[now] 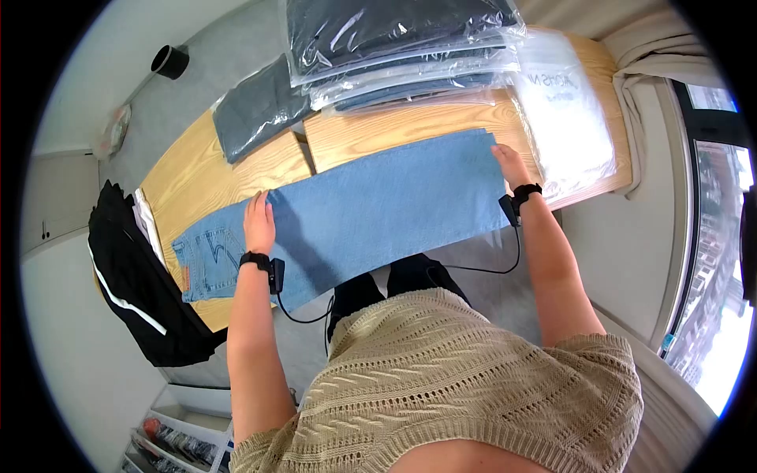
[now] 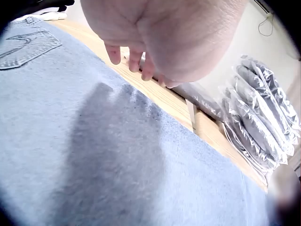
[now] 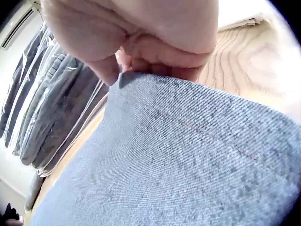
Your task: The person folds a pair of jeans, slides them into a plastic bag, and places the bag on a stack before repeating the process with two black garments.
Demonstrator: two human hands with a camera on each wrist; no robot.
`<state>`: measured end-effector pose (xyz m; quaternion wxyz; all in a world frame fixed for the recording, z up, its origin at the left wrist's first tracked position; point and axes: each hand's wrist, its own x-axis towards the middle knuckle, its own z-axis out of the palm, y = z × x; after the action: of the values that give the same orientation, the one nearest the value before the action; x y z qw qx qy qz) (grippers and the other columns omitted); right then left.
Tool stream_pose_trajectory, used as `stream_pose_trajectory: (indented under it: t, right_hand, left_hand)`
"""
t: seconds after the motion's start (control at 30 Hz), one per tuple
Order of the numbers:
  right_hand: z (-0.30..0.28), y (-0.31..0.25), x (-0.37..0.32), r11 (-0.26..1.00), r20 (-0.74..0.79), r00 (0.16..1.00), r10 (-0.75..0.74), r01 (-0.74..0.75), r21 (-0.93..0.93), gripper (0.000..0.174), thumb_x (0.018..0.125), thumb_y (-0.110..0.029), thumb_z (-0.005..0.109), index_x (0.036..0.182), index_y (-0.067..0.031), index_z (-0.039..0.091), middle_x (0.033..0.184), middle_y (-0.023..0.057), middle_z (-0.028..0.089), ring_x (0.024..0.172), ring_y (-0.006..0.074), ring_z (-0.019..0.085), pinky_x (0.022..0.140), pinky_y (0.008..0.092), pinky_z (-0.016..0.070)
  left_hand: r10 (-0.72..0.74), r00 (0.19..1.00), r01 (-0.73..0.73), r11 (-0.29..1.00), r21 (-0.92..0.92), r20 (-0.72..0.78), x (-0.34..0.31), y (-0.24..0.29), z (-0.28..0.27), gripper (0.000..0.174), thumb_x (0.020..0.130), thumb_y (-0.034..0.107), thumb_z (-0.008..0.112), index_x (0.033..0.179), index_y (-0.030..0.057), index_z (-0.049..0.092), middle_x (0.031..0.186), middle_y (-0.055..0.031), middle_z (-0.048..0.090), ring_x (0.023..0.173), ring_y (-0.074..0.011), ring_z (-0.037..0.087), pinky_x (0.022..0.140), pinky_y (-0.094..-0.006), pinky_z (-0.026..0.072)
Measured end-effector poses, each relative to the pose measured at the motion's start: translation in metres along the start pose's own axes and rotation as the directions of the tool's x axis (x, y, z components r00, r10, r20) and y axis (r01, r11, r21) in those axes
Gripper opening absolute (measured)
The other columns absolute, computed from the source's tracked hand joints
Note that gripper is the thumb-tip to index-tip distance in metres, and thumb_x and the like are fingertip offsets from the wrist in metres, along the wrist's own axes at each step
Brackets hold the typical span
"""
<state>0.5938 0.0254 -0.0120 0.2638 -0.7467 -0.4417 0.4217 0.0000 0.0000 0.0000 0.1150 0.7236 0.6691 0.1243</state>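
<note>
A pair of light blue jeans (image 1: 386, 197), folded lengthwise, lies across the wooden table, its waistband to the left and its leg hems to the right. Just over the thigh part, near the far edge, is my left hand (image 1: 259, 225); its fingers are extended and its shadow falls on the denim in the left wrist view. My right hand (image 1: 512, 165) pinches the far corner of the hem between thumb and fingers. In the right wrist view the hem (image 3: 197, 122) is lifted a little at that corner. A stitched back pocket (image 2: 30, 47) shows in the left wrist view.
Several bagged garments (image 1: 402, 55) are stacked at the table's far side, with another dark bagged garment (image 1: 260, 106) left of them. White plastic packaging (image 1: 564, 110) lies at the right. Black clothing (image 1: 138, 276) hangs over the left end. A gap divides the wooden tabletop (image 1: 268, 158).
</note>
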Motion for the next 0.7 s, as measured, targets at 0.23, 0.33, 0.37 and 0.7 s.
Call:
stream_pose_trajectory:
  t: [0.23, 0.33, 0.37, 0.7]
  right_hand:
    - [-0.002, 0.012, 0.027, 0.992, 0.011, 0.994, -0.113, 0.114, -0.048, 0.037, 0.093, -0.029, 0.049, 0.108, 0.0034, 0.057, 0.097, 0.0158, 0.063, 0.093, 0.0233, 0.057, 0.086, 0.0335, 0.0415]
    - [-0.002, 0.002, 0.024, 0.992, 0.023, 0.995, -0.098, 0.1, -0.083, 0.036, 0.093, -0.029, 0.048, 0.107, 0.0031, 0.057, 0.096, 0.0158, 0.063, 0.093, 0.0237, 0.058, 0.086, 0.034, 0.0415]
    - [0.0, -0.002, 0.023, 0.991, 0.026, 0.997, -0.074, 0.077, -0.109, 0.035, 0.093, -0.028, 0.048, 0.106, 0.0029, 0.057, 0.096, 0.016, 0.063, 0.094, 0.0238, 0.058, 0.086, 0.0343, 0.0416]
    - [0.018, -0.022, 0.01, 0.908, -0.211, 0.975, 0.069, -0.149, -0.392, 0.051, 0.085, -0.046, 0.054, 0.095, 0.0039, 0.059, 0.101, 0.0256, 0.062, 0.094, 0.0405, 0.059, 0.082, 0.0435, 0.046]
  left_hand:
    - [-0.053, 0.983, 0.059, 0.998, -0.032, 0.173, 0.047, 0.023, 0.009, 0.015, 0.086, 0.014, 0.057, 0.102, 0.0125, 0.059, 0.101, -0.0095, 0.059, 0.101, -0.031, 0.052, 0.085, -0.0401, 0.0435]
    - [-0.056, 0.976, 0.044, 0.997, 0.062, 0.21, 0.048, 0.029, 0.004, 0.011, 0.085, 0.018, 0.06, 0.095, 0.0135, 0.058, 0.096, -0.0074, 0.058, 0.097, -0.0296, 0.053, 0.08, -0.0413, 0.0448]
    - [-0.086, 0.966, 0.063, 0.993, 0.1, 0.244, 0.048, 0.029, 0.002, 0.011, 0.084, 0.02, 0.061, 0.093, 0.0146, 0.057, 0.095, -0.006, 0.058, 0.096, -0.0285, 0.053, 0.078, -0.0422, 0.045]
    - [-0.259, 0.953, 0.216, 0.944, 0.249, 0.156, 0.046, 0.041, 0.018, 0.013, 0.083, 0.019, 0.062, 0.092, 0.0131, 0.055, 0.103, -0.0061, 0.055, 0.099, -0.0309, 0.051, 0.08, -0.0427, 0.0451]
